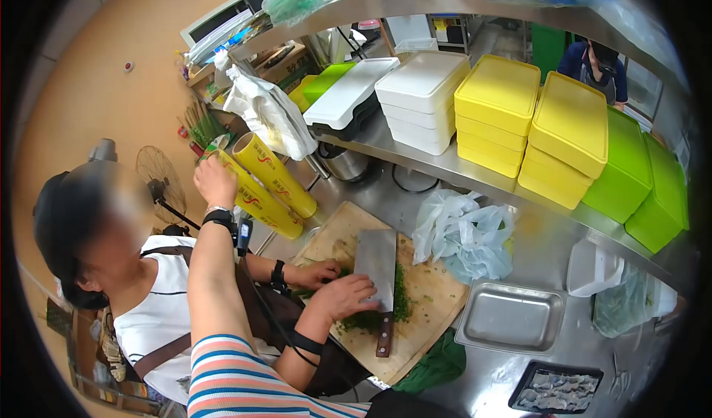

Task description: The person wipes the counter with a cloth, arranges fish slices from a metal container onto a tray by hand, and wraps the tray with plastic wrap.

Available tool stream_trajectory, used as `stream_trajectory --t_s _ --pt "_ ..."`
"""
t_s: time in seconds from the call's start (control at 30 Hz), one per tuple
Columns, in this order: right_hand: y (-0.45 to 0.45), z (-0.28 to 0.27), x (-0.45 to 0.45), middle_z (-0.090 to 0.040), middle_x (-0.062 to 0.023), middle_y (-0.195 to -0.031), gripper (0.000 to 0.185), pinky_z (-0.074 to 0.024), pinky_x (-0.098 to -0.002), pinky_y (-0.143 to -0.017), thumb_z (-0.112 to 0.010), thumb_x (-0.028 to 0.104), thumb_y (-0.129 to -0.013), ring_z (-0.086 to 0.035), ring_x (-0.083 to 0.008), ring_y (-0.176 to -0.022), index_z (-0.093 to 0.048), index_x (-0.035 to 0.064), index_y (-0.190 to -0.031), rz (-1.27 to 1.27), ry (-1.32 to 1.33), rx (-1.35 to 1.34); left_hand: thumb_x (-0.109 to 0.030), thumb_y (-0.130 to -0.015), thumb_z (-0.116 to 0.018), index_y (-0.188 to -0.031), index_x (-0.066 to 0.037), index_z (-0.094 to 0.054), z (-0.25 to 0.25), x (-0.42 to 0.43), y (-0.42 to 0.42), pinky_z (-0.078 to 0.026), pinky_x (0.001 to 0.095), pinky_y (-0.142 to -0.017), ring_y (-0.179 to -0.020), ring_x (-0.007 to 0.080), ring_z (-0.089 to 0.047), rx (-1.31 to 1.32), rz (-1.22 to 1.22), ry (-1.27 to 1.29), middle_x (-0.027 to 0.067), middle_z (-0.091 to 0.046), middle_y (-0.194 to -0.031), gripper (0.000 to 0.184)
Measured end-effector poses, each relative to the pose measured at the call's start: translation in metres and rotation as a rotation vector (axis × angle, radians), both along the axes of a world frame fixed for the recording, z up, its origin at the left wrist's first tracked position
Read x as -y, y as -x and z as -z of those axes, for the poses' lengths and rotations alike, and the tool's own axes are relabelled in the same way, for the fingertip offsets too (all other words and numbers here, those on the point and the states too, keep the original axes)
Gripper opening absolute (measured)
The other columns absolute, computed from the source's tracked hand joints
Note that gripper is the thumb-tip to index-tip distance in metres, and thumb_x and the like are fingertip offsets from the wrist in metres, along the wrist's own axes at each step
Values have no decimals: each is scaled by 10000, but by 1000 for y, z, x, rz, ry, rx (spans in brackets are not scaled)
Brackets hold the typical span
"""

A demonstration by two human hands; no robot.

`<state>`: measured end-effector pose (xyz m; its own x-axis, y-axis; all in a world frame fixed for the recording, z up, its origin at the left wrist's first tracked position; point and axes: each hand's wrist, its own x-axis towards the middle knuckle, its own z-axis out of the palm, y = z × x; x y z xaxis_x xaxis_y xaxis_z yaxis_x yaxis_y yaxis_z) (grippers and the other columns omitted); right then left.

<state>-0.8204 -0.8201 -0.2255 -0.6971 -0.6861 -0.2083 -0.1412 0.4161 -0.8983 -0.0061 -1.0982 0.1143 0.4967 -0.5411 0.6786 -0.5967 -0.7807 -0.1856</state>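
Observation:
My left hand (215, 180), at the end of a bare arm with a striped sleeve, is closed at the upper end of the left yellow roll (259, 195); its fingertips are partly hidden. Beside that roll leans a second yellow roll (278, 177). My right hand is out of view. A co-worker in a white top (159, 288) has both hands over a wooden cutting board (437, 288). One of those hands touches the blade of a cleaver (376, 262), which lies on the board among chopped greens (403, 292).
Stacked white boxes (420, 95), yellow boxes (495, 110) and green boxes (619, 169) line the shelf. Crumpled plastic bags (471, 236), a metal tray (512, 318) and a black tray (556, 388) are right of the board. Another person (593, 66) stands behind the shelf.

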Motion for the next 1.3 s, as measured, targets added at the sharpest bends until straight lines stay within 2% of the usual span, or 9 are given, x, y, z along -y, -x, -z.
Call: stream_trajectory --t_s 0.17,0.43,0.7,0.77,0.9,0.97,1.03,1.13,1.3 --pt "-6 9 10 -648 -161 -1001 363 -532 -312 -631 -591 212 -947 -628 -210 -765 -510 -1 -1231 14 51 -4 -367 -756 -721 -908 -65 -681 -25 -11 8 -512 443 -780 -859 319 -680 -262 11 -161 147 -704 -868 340" --pt "13 16 10 -649 -135 -1010 291 -518 -283 -609 -582 138 -949 -616 -181 -723 -524 9 -1203 27 139 32 -332 -761 -730 -956 -63 -695 -11 -14 58 -524 441 -754 -851 334 -671 -213 202 -46 179 -691 -866 334" --pt "65 24 0 -610 -69 -844 265 -424 -198 -520 -619 224 -954 -524 -81 -613 -551 46 -1137 -104 348 119 -296 -766 -724 -796 -64 -678 -108 -72 234 -510 428 -628 -695 338 -647 -26 574 23 138 -663 -727 238" --pt "96 38 8 -571 -12 -931 215 -438 -200 -579 -575 91 -918 -549 -79 -755 -557 44 -1127 -76 252 112 -270 -827 -695 -818 -38 -689 -129 -99 277 -488 379 -574 -611 259 -636 -136 740 98 106 -659 -673 232" --pt "105 -40 15 -626 -37 -880 169 -462 -215 -608 -632 42 -869 -556 -80 -698 -604 15 -1034 -218 403 176 -227 -948 -590 -880 29 -676 -144 -152 335 -457 255 -655 -738 71 -597 -731 1023 254 32 -674 -772 278" --pt "117 -74 24 -637 -41 -911 163 -482 -234 -695 -626 65 -888 -580 -96 -784 -610 12 -1041 -412 386 191 -236 -956 -586 -954 8 -665 -125 -172 349 -465 244 -754 -810 94 -615 -1124 1159 320 56 -689 -900 256" --pt "123 -129 25 -589 -79 -1201 416 -446 -306 -934 -586 144 -935 -548 -189 -1154 -492 35 -1325 -570 374 316 -261 -961 -585 -1017 -4 -645 -83 -182 377 -480 254 -797 -859 119 -634 -1514 1160 453 63 -683 -954 270" --pt "128 -160 14 -504 -169 -1370 539 -445 -341 -987 -505 285 -989 -507 -270 -1247 -333 71 -1453 -594 627 743 -223 -953 -591 -1125 -14 -610 -30 -226 541 -500 356 -934 -1019 188 -635 -1773 1205 524 99 -658 -1098 271" --pt "172 -137 -31 -592 -171 -1236 481 -440 -374 -1032 -443 310 -1004 -571 -265 -1166 -420 5 -1376 -265 454 951 -243 -987 -541 -1037 -9 -643 154 -254 558 -512 325 -867 -926 175 -653 -2406 748 338 89 -682 -1025 260"
